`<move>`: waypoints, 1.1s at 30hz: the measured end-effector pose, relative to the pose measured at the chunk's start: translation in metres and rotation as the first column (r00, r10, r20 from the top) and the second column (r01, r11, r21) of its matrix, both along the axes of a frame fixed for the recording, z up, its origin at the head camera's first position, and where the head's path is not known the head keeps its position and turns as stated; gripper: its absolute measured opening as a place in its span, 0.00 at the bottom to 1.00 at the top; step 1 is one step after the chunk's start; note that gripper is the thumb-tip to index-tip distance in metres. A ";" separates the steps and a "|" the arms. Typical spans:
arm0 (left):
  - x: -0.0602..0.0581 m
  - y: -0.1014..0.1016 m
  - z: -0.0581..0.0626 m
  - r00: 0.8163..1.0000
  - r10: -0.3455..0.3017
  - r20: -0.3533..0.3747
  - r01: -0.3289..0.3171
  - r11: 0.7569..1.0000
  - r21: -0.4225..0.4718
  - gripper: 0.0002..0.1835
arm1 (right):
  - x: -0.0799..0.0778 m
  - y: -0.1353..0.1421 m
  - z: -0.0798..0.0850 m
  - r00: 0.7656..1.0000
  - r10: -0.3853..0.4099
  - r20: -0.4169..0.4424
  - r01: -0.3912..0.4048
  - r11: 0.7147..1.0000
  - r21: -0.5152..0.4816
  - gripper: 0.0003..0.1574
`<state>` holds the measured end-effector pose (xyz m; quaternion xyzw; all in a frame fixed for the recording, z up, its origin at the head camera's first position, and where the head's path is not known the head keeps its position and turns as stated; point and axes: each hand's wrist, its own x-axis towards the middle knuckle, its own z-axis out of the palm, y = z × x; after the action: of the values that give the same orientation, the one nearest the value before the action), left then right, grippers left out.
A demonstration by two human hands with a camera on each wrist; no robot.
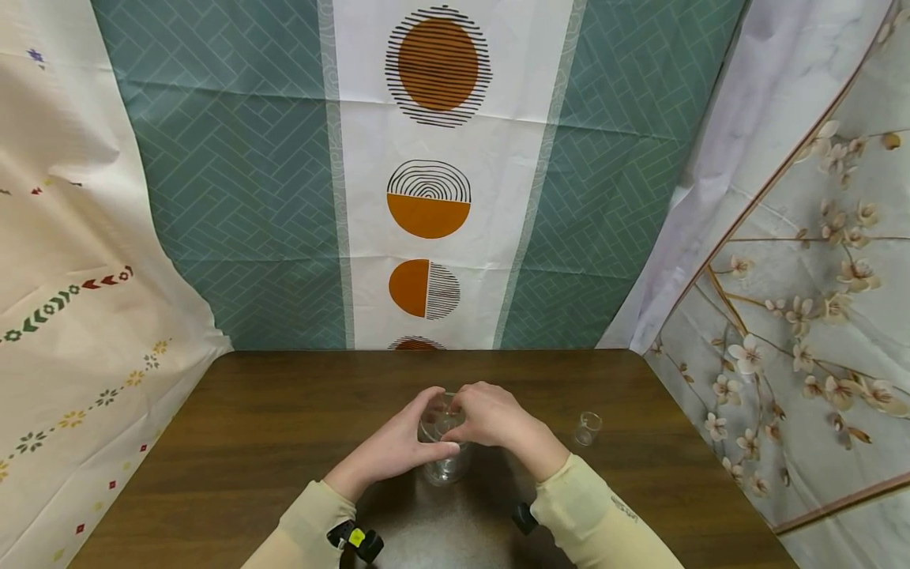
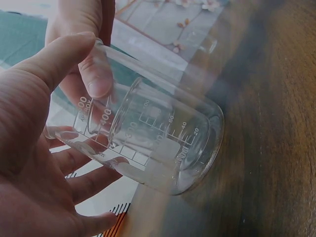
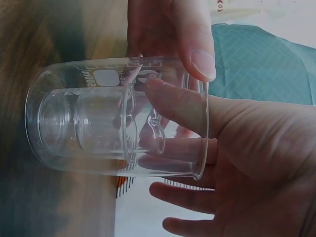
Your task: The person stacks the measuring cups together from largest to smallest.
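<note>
A large clear glass beaker (image 1: 445, 472) stands on the table, marked 500 ml in the right wrist view. My left hand (image 1: 400, 444) holds it near the rim, thumb on the near side and fingers around the far side. Inside sits a smaller beaker (image 2: 170, 121) with white graduations. A still smaller glass vessel (image 3: 157, 129) with a spout is nested in that one, its rim higher up. My right hand (image 1: 492, 415) reaches into the large beaker's mouth and pinches this innermost vessel near its rim. Its fingertips are partly seen through glass.
A tiny clear glass beaker (image 1: 588, 428) stands apart on the brown wooden table (image 1: 284, 411), to the right of my hands. Patterned cloths hang behind the table (image 1: 235, 197) and along both sides.
</note>
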<state>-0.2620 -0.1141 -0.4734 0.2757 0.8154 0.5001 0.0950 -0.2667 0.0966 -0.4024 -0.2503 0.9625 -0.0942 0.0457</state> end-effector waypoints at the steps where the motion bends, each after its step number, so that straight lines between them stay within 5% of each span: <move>1: 0.000 0.000 0.000 1.000 0.001 -0.001 -0.001 1.000 -0.001 0.47 | 0.000 0.000 0.000 1.000 -0.002 0.004 0.002 1.000 0.002 0.29; 33: -0.001 0.001 -0.002 1.000 -0.009 -0.028 0.010 1.000 0.011 0.44 | -0.004 -0.005 -0.001 0.996 -0.050 0.072 0.050 0.999 0.002 0.24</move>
<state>-0.2627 -0.1130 -0.4753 0.2870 0.8126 0.5002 0.0845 -0.2710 0.0920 -0.4036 -0.2226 0.9661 -0.1044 0.0782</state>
